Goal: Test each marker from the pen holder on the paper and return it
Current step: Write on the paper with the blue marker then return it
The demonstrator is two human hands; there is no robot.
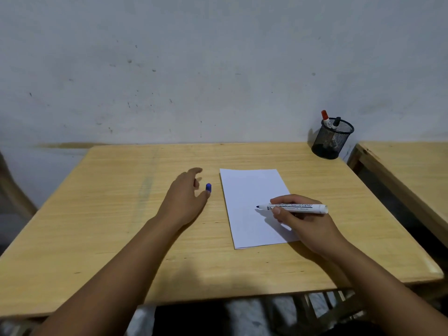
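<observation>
A white sheet of paper lies on the wooden table, right of centre. My right hand rests on the sheet's right edge and grips an uncapped white board marker. The marker lies almost level, its blue tip pointing left just above the paper. The marker's blue cap stands on the table left of the sheet. My left hand lies flat beside it, fingers apart, thumb tip right at the cap's base. A black mesh pen holder at the back right corner holds a red-capped marker and a black-capped marker.
A marked grey wall runs directly behind the table. A second wooden table stands to the right across a narrow gap. Part of a chair shows at the left edge.
</observation>
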